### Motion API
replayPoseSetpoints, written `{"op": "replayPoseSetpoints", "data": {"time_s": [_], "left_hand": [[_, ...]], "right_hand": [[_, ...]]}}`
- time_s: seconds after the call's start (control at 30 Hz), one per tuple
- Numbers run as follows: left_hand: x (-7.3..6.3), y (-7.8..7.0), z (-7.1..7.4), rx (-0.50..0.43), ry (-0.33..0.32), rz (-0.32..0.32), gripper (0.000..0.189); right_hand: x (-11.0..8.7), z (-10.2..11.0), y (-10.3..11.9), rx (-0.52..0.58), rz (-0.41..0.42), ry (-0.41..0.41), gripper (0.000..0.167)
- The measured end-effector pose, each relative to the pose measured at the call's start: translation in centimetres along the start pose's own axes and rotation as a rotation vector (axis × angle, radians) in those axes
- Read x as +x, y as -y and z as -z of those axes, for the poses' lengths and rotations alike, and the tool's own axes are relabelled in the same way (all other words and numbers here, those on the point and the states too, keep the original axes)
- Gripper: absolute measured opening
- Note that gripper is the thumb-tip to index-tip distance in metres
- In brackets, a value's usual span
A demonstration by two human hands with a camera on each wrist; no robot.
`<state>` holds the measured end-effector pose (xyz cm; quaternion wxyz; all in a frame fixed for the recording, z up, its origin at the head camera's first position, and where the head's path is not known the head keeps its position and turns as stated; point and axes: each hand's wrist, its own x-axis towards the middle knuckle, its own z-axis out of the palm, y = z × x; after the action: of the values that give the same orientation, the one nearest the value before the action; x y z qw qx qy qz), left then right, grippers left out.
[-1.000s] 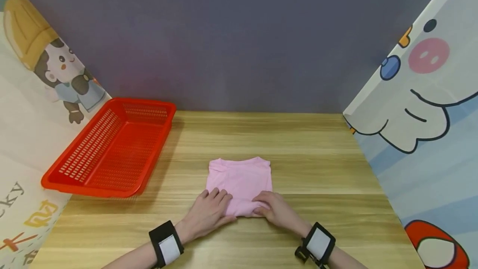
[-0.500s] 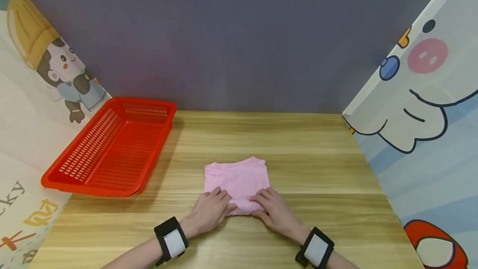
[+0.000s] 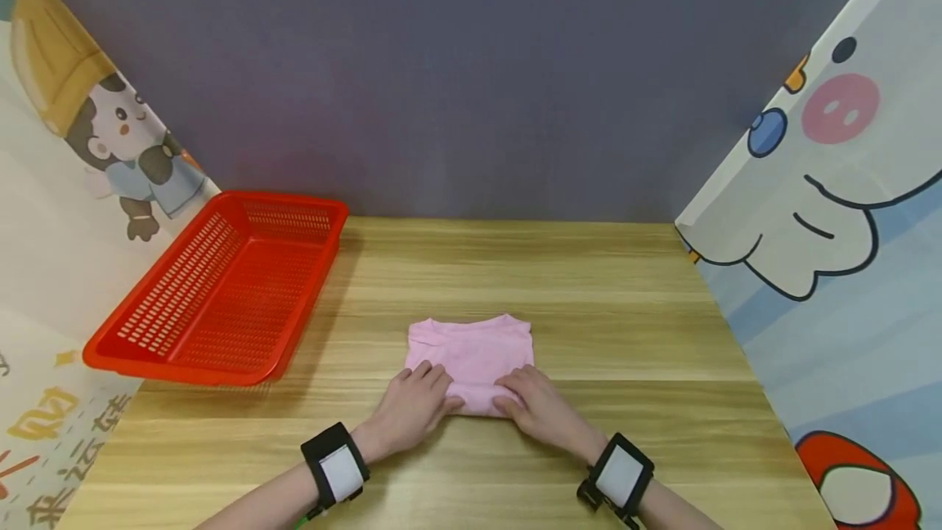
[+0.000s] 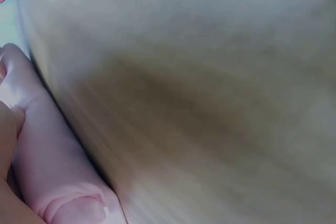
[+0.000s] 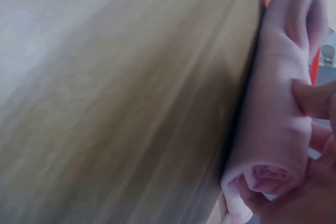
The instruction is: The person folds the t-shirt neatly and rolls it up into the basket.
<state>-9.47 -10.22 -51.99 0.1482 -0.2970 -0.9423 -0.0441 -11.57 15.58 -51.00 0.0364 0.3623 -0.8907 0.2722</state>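
A folded pink shirt (image 3: 471,350) lies on the table, its near edge turned into a thick roll. My left hand (image 3: 414,407) grips the left end of that roll, thumb on the near side and fingers over the top. At the other end my right hand (image 3: 540,407) holds the roll between thumb and fingers. The right wrist view shows the coiled end of the rolled shirt (image 5: 273,103), with a fingertip at its opening. In the left wrist view the rolled shirt (image 4: 58,140) runs along the left edge, and only part of the hand shows.
A red plastic basket (image 3: 213,379) with perforated sides stands at the left of the wooden table (image 3: 589,301). Behind the table rises a dark grey panel (image 3: 441,80). Cartoon-printed sheets (image 3: 809,211) flank both sides.
Both hands have rolled the shirt's near edge slightly farther away from me, so the flat part is shorter. The right fingers have shifted their hold on the roll. The basket has stayed put.
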Motion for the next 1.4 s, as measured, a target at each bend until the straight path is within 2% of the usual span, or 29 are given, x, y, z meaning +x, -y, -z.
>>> {"op": "replayPoseSetpoints", "data": {"time_s": [0.17, 0.27, 0.37, 0.5, 0.57, 0.67, 0.77, 0.9, 1.0, 1.1, 1.2, 1.4], "left_hand": [[0.9, 0.1, 0.2, -0.029, 0.072, 0.079, 0.034], [1.1, 0.4, 0.1, -0.025, 0.063, 0.083, 0.035], [0.9, 0.8, -0.2, 0.010, 0.029, 0.030, 0.038], [0.1, 1.4, -0.4, 0.089, -0.032, -0.036, 0.053], [-0.1, 1.5, -0.3, 0.114, -0.057, -0.025, 0.055], [-0.3, 1.6, -0.3, 0.121, -0.067, 0.008, 0.048], [-0.1, 1.5, -0.2, 0.083, -0.061, 0.025, 0.042], [0.4, 1.7, -0.1, 0.046, -0.050, 0.018, 0.037], [0.8, 2.0, 0.0, 0.027, -0.012, 0.019, 0.035], [1.2, 2.1, 0.2, -0.002, 0.039, 0.044, 0.033], [1.3, 2.2, 0.3, 0.004, 0.049, 0.055, 0.034], [1.0, 2.2, 0.0, 0.169, -0.062, -0.026, 0.054]], "right_hand": [[0.2, 0.3, 0.1, -0.147, 0.045, -0.021, 0.040], [0.5, 0.3, -0.2, -0.166, 0.058, -0.012, 0.033], [1.0, 0.1, -0.8, -0.127, 0.070, 0.006, 0.020], [1.8, 0.3, -1.4, 0.011, 0.068, 0.043, 0.009], [2.2, 0.5, -1.5, 0.069, 0.058, 0.057, 0.005], [2.5, 0.8, -1.3, 0.069, 0.017, 0.090, 0.006], [2.3, 0.8, -0.5, -0.064, -0.062, 0.146, 0.016], [1.7, 0.4, 0.8, -0.284, -0.125, 0.172, 0.043], [1.3, -0.1, 1.2, -0.380, -0.088, 0.104, 0.052], [1.4, -0.5, 1.1, -0.427, -0.015, 0.016, 0.042], [2.0, -0.4, 0.6, -0.394, 0.038, -0.003, 0.027], [3.6, 0.6, -0.3, -0.188, -0.025, 0.148, 0.020]]}}
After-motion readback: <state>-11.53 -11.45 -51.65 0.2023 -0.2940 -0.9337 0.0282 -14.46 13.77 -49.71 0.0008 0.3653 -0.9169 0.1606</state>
